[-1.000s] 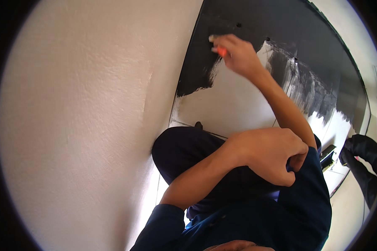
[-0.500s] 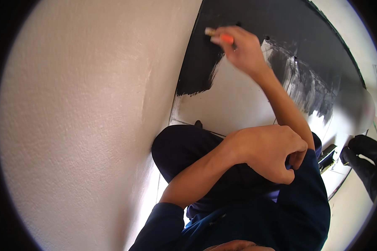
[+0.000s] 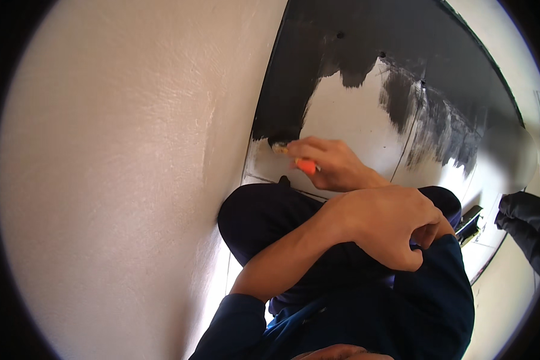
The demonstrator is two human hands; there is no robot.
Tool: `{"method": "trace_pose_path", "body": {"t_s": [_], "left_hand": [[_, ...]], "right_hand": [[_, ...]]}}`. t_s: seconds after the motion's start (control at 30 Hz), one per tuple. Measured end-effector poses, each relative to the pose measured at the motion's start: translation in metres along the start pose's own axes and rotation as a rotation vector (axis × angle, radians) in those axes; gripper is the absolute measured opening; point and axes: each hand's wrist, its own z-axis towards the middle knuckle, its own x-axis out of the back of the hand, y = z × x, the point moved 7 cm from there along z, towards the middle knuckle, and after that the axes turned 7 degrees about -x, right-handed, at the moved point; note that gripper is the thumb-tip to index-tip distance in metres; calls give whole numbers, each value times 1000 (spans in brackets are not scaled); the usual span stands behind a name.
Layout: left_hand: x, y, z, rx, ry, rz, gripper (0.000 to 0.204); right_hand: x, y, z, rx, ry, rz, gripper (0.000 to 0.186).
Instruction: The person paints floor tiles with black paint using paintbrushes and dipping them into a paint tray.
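Note:
My right hand (image 3: 336, 163) grips a paintbrush (image 3: 306, 166) with an orange handle. The brush's bristles touch the lower edge of the black paint (image 3: 291, 99), close to the beige wall on the left. Around it is a white surface (image 3: 348, 114) partly covered in black, with a solid dark area above and streaky strokes to the right. My left hand (image 3: 396, 225) hangs over my right forearm and knee, its fingers loosely curled. Nothing shows in that hand, though its fingertips are partly hidden.
A textured beige wall (image 3: 120, 168) rises close on my left. My bent knee (image 3: 264, 210) is just below the brush. A dark narrow object (image 3: 469, 223) lies on the floor at right. Beyond it, another person's dark-clothed leg (image 3: 525, 228) shows. A blurred patch hides part of the right.
My right hand has brought the brush down from the upper black area to the lower edge of the paint. The left hand has barely moved. The dark-clothed leg at right has shifted slightly.

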Motion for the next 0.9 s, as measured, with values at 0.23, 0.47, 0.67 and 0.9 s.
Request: {"method": "trace_pose_path", "body": {"t_s": [0.23,0.47,0.67,0.9], "left_hand": [[2,-3,2,38,-31,45,25],[4,0,-1,62,-41,44,24],[2,-2,-3,44,-28,11,26],[5,5,-1,-15,1,53,27]], "right_hand": [[127,28,100,118,572,-231,14],[67,63,80,81,384,-403,22],[-8,-2,-5,15,15,-65,30],[71,11,74,69,434,-74,18]]}}
